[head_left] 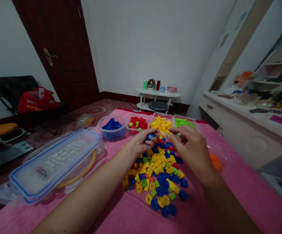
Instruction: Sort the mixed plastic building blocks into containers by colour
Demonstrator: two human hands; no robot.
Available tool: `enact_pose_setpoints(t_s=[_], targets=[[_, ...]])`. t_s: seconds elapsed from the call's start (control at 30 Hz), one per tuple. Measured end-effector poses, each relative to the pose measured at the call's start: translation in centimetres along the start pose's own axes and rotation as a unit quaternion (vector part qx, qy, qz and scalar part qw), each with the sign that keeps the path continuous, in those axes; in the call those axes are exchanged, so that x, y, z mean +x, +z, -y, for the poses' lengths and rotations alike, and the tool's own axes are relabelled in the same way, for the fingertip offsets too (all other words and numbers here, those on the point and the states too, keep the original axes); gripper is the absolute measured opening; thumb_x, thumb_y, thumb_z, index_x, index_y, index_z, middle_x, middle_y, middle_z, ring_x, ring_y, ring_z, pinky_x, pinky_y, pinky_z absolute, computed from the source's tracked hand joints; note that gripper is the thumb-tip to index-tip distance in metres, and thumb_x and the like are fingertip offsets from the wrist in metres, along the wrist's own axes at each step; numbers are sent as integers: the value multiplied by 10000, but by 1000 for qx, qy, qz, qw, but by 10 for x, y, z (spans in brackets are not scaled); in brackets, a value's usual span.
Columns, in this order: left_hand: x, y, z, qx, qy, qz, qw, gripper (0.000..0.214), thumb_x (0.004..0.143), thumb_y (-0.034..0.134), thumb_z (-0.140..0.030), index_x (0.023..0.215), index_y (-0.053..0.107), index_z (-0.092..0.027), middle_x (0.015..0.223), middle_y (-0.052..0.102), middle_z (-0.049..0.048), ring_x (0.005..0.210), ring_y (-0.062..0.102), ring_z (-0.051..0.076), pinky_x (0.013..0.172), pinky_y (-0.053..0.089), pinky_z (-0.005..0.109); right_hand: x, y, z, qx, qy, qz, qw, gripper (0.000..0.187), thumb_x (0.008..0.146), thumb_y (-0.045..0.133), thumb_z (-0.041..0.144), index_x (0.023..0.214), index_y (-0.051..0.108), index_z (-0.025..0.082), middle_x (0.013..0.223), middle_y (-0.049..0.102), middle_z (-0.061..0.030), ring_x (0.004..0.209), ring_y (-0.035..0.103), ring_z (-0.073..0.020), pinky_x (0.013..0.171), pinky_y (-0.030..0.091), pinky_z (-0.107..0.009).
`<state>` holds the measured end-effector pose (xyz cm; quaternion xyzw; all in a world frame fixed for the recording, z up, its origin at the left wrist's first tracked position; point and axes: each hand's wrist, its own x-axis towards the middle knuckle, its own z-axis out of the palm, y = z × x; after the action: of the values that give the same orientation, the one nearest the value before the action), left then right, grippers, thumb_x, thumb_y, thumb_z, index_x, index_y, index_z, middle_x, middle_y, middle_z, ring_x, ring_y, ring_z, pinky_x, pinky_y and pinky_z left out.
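Observation:
Blue building blocks (pixel 150 136) are gathered in my left hand (pixel 144 140), whose fingers curl around them above the far part of a mixed pile. My right hand (pixel 188 139) hovers to the right of it, thumb and fingers drawn together; whatever is between them is hidden. Below both hands spreads the pile of toy building blocks (pixel 159 165), in yellow, blue, green and a little red, with round wheel-like pieces (pixel 161 201) at its near edge. Just beyond the hands stand a tub of yellow blocks (pixel 161 124) and a tub of green blocks (pixel 184 123).
A round tub of blue blocks (pixel 113 128) and a tub of mostly red blocks (pixel 138 123) stand at the back left. Stacked lids (pixel 55 165) lie on the pink cloth (pixel 121 211) at left. A clear container with orange pieces (pixel 215 162) sits at right.

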<state>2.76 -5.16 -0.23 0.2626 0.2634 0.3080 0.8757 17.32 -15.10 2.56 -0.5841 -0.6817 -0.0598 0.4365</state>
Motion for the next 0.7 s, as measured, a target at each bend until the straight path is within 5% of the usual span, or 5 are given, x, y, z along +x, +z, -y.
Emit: enact_pose_setpoints(t_s=[0.07,0.13,0.33,0.5,0.7], targets=[[6,-9,-31,160,106,-97,977,55,804,547,-156,781,548,-107,642,531,14,399,387,10,309,218,75,2,-5,-3,-7,1,-6,1000,147,802,611,278,897,678,187,854,634,-28,633,523,-125,581,401,-261],[9,-21,-66,337,234,-249,877,85,786,563,-179,736,552,-111,614,538,6,400,399,18,337,256,98,2,-8,-5,-14,-4,-10,1000,123,795,613,250,876,680,186,853,644,-27,664,538,-131,603,406,-261],[1,-69,-135,438,309,-376,755,138,726,624,-244,661,585,-129,556,569,8,528,527,100,524,399,197,3,-16,-6,-20,-9,-14,1000,115,801,588,228,849,686,194,825,652,-19,675,552,-134,614,404,-261],[0,-73,-108,706,429,-279,490,233,769,577,-335,849,696,-151,943,690,88,962,594,219,883,425,320,3,-6,-18,-31,26,9,999,137,799,582,258,858,686,190,826,649,-22,660,556,-138,611,416,-267],[16,-44,-24,814,358,-59,454,315,869,449,-346,983,687,-173,962,677,81,900,608,186,829,460,296,-13,40,-42,-40,32,117,992,256,803,555,242,1027,648,163,1027,650,-83,974,586,-221,861,447,-337]])
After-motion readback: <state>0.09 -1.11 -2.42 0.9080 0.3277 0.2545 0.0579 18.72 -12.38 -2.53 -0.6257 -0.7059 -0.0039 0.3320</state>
